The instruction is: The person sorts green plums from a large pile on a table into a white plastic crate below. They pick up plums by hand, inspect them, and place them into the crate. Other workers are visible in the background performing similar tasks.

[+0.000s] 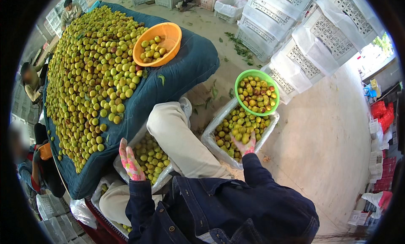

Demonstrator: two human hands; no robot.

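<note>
My left hand (130, 161), in a pink patterned glove, is raised with its fingers extended beside the padded blue quilt (193, 57); nothing shows in it. Behind it, greenish-yellow fruit (153, 161) fills a plastic-lined container. My gloved right hand (245, 144) is over a second lined crate (207, 136) of fruit, with several greenish fruits (243, 133) at its palm and fingers; blur hides whether they are gripped or dropping. A green basket (277, 95) of redder fruit rests on that crate's far end. On the quilt lie a large heap of fruit (91, 67) and an orange basket (173, 38) holding some fruit.
Stacked, lined plastic crates (329, 32) stand at the upper right. Leaves (242, 48) lie on the floor. Several people sit around the heap's far and left sides, one with an orange container (46, 151). My bent leg (186, 142) lies between the two fruit containers.
</note>
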